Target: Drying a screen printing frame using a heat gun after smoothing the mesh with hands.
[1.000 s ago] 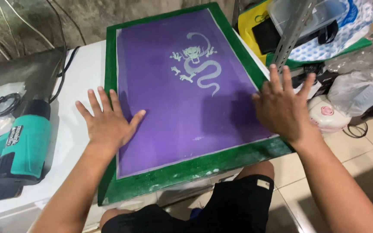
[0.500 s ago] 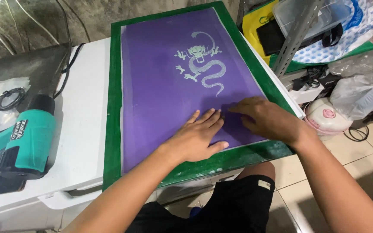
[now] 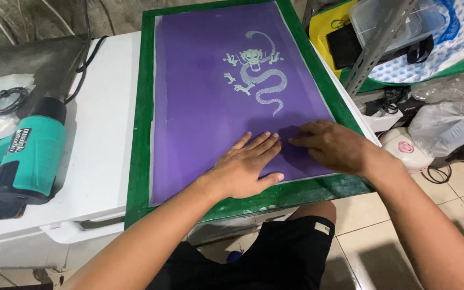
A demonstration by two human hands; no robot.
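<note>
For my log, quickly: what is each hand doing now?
Left hand: open, flat on the purple screen.
Right hand: open, flat on it too.

We see a smooth, matt purple mesh screen stretched in a green-painted frame with worn, smeared paint at six o'clock. At nine o'clock lies a teal plastic heat gun on the glossy white table; at three o'clock sits a crinkled, translucent plastic bag.

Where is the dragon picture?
The pale dragon design sits in the upper right part of the purple screen, inside the green frame, just beyond both flat hands.
</note>
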